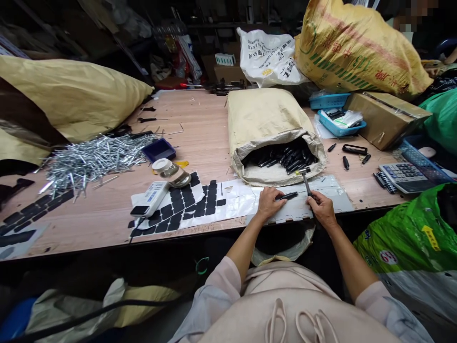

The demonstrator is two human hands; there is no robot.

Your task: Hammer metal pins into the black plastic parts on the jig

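My left hand is closed on a slim black pen-shaped part, which lies almost level just above the grey board at the table's front edge. In my right hand is a small hammer, gripped by its dark handle, its metal head raised and pointing away from me. Right behind both hands lies a cream sack on its side. Its mouth faces me, and many black pen-shaped parts fill the opening.
To the left are a heap of silver metal rods, a dark blue tray, a glass jar and black adhesive pads. On the right are blue baskets, a cardboard box, a calculator and a green bag.
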